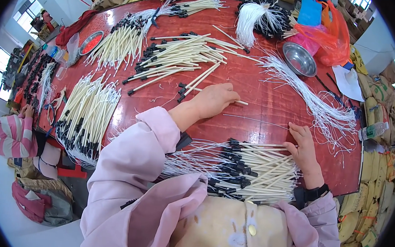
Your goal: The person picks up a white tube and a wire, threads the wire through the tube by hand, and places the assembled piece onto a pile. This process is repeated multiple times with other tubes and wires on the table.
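No legible text or numbers. Clear bottle (374, 131) at right edge of worktop (261, 112) has a green label; print too small to read. Sacks (380, 94) at right carry green marks, also unreadable.

Here we are in loose pale-pink sleeves (129, 164), a brown-flecked beige front (217, 222), round gold button (252, 229), and look, a black wristband (316, 192)

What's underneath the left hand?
A pale rod pokes out past the left hand, against the red tabletop; anything directly beneath the hand is covered.
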`<action>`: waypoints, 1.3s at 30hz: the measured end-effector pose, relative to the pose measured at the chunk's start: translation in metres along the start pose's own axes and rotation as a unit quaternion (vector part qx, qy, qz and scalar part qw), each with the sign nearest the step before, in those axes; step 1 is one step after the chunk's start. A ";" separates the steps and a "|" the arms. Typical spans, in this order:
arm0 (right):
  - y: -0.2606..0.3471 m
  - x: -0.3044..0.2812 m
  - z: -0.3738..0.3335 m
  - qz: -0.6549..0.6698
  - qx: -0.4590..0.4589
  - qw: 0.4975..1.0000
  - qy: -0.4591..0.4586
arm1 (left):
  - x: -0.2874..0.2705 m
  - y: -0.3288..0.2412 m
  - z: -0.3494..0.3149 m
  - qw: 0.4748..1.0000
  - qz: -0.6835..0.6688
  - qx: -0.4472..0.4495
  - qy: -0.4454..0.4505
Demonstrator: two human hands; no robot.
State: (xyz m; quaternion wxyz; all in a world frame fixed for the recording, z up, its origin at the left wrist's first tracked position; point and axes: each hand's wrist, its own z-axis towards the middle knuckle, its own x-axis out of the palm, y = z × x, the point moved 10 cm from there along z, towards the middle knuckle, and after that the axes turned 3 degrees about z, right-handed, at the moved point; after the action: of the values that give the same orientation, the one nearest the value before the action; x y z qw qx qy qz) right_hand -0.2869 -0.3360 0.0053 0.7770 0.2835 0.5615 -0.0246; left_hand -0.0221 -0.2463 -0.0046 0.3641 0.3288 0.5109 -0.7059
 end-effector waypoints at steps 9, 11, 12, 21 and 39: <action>0.000 0.001 -0.001 -0.008 0.001 1.000 0.006 | -0.104 0.090 -0.017 0.906 -0.222 -0.141 -0.333; 0.003 0.001 0.001 -0.007 0.002 1.000 0.007 | -0.133 0.111 -0.022 0.893 -0.248 -0.158 -0.339; 0.005 0.000 0.001 -0.006 0.005 1.000 0.006 | -0.147 0.127 -0.029 0.862 -0.313 -0.168 -0.363; 0.001 0.001 0.001 -0.003 0.002 1.000 0.005 | -0.084 -0.004 -0.041 0.986 0.065 -0.003 -0.152; -0.006 0.007 0.000 -0.001 0.046 0.998 0.040 | -0.032 -0.005 -0.080 0.989 0.047 -0.135 -0.047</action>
State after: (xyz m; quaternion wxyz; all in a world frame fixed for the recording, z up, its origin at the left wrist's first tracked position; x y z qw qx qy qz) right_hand -0.2863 -0.3391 -0.0031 0.7398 0.3193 0.5909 -0.0404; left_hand -0.0019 -0.1629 0.0038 0.4615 0.2669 0.5680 -0.6270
